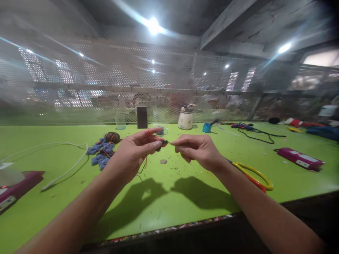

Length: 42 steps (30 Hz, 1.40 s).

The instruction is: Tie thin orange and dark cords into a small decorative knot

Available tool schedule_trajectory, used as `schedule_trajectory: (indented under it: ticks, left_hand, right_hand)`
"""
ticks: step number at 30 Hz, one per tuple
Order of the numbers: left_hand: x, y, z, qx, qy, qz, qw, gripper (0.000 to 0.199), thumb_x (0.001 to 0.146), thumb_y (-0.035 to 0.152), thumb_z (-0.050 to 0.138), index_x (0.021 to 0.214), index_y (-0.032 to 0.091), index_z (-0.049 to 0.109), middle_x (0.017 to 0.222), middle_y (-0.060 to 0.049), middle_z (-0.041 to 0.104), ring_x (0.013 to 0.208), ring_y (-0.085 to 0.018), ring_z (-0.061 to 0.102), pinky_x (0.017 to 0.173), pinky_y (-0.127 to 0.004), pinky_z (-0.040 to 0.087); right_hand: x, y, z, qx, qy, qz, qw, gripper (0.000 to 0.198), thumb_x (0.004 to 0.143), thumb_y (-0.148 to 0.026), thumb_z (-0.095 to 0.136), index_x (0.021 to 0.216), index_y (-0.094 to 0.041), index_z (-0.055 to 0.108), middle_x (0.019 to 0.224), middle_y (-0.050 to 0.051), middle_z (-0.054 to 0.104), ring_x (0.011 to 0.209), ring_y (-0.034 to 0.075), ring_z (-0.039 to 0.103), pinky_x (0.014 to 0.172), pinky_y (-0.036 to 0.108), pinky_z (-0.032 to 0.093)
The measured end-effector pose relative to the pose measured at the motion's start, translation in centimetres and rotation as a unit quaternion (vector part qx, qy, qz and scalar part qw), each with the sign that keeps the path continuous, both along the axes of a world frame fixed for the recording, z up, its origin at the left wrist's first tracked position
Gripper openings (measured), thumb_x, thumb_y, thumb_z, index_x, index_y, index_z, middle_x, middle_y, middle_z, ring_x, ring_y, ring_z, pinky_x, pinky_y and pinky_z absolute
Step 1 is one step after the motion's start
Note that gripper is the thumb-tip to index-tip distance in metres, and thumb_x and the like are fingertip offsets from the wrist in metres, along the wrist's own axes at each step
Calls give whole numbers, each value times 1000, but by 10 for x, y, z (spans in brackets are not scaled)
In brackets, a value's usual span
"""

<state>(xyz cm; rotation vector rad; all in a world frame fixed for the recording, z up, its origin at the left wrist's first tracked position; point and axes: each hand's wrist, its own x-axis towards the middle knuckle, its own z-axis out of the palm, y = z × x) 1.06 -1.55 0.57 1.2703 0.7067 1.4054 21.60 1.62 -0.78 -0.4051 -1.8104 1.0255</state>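
Near the middle of the view, my left hand (144, 146) pinches a small dark and red crocheted piece (164, 141) between thumb and fingers. Orange yarn (148, 132) loops round its raised index finger, and a strand hangs below the palm. My right hand (198, 150) is closed in a pinch on a thin crochet hook (171, 143), whose tip meets the piece; most of the hook is hidden by the fingers. Left of my left hand lie blue-purple crocheted flowers (101, 159) and a multicoloured yarn ball (112, 137).
Yellow-and-red-handled scissors (253, 174) lie beside my right forearm. A phone (142, 118), a white jar (185, 118) and a blue pot (207, 127) stand at the back. Purple packs (300, 158) and a white cable (71, 173) lie at the sides. The green table's front edge (169, 229) is near.
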Motion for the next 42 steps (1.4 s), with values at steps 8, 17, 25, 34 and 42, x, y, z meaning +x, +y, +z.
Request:
schedule_trajectory:
  ticks: [8, 17, 25, 34, 42]
  left_hand:
    - [1, -2, -1, 23, 16, 27, 999, 26, 69, 12, 78, 94, 20, 76, 71, 0, 72, 74, -11, 66, 72, -22, 47]
    - [3, -3, -3, 71, 53, 49, 995, 36, 68, 15, 80, 103, 23, 73, 76, 1, 74, 73, -12, 66, 73, -25, 52]
    - [4, -3, -2, 83, 72, 85, 990, 38, 66, 15, 80, 103, 20, 73, 73, 0, 72, 70, -13, 65, 73, -28, 53]
    - [3, -1, -3, 65, 55, 55, 995, 38, 67, 14, 80, 104, 21, 73, 72, 1, 71, 72, -12, 65, 74, -26, 51]
    - [4, 1, -5, 23, 53, 23, 998, 36, 66, 16, 81, 101, 18, 74, 72, 1, 69, 71, -11, 61, 72, -24, 49]
  right_hand:
    - [0, 1, -2, 39, -9, -18, 999, 18, 80, -11, 67, 93, -19, 76, 69, 0, 61, 46, 4, 49, 42, 20, 40]
    - [-2, 0, 0, 57, -24, -41, 997, 17, 79, -10, 65, 91, -17, 76, 69, 0, 60, 47, 4, 50, 42, 20, 40]
    - [-2, -3, 1, 75, -35, -60, 995, 17, 79, -10, 64, 90, -17, 76, 69, 0, 59, 48, 5, 48, 42, 21, 38]
    - [-3, -5, 0, 60, -24, -49, 997, 16, 79, -12, 66, 91, -17, 75, 69, 0, 60, 47, 5, 49, 42, 22, 39]
    - [-12, -6, -4, -61, 38, -9, 997, 13, 77, -17, 71, 90, -17, 75, 60, -2, 58, 43, 4, 48, 40, 20, 35]
